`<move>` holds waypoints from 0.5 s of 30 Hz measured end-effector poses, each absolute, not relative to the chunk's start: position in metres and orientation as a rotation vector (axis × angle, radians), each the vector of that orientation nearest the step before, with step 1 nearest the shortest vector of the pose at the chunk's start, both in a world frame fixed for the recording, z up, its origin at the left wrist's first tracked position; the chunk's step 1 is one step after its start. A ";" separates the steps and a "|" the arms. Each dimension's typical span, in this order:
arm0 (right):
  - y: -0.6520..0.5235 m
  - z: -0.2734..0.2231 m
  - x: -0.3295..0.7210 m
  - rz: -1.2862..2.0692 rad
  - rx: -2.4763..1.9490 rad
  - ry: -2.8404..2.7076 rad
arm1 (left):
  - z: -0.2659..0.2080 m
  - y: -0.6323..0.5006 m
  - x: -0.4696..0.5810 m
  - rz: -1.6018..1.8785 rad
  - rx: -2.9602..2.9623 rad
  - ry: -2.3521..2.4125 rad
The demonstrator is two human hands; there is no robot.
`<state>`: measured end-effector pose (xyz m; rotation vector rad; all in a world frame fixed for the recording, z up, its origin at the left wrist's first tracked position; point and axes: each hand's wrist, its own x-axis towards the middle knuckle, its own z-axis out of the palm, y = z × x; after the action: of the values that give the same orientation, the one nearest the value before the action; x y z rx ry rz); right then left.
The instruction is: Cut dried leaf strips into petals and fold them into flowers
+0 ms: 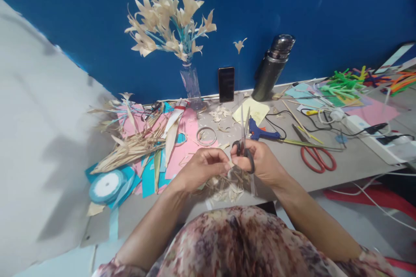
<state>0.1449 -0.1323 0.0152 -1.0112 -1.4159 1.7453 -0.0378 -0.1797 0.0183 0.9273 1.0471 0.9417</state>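
My right hand (258, 160) is closed around black-handled scissors (243, 127), their blades pointing up and slightly apart. Its thumb and fingertips meet those of my left hand (208, 166) at a small pale piece of dried husk (231, 164), mostly covered by the fingers. My left hand pinches that piece. Just below both hands lies a heap of husk scraps (227, 188) at the table's front edge. A blue glue gun (263, 133) rests beyond my right hand, and a roll of tape (206, 136) beyond my left.
Husk flowers (175, 21) stand in a clear plastic bottle (191, 84) by the wall. Nearby are a phone (226, 84) and a dark flask (273, 69). Red-handled scissors (316, 156) and a power strip (373, 138) lie right; dried husks (130, 151) and a ribbon spool (107, 186) left.
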 end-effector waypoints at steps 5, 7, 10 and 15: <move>-0.144 -0.003 0.141 1.681 -0.938 -1.456 | 0.007 -0.178 -0.029 1.258 0.613 1.068; -0.154 -0.012 0.139 1.792 -0.868 -1.552 | 0.004 -0.176 -0.028 1.330 0.513 1.061; -0.165 -0.020 0.135 1.882 -0.823 -1.607 | 0.003 -0.175 -0.027 1.357 0.475 1.089; -0.168 -0.021 0.132 1.888 -0.882 -1.573 | 0.005 -0.174 -0.025 1.396 0.540 1.137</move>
<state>0.1321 -0.1683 -0.0215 -0.8822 -1.5734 1.8878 -0.0251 -0.1739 0.0049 0.5398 1.1370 1.3962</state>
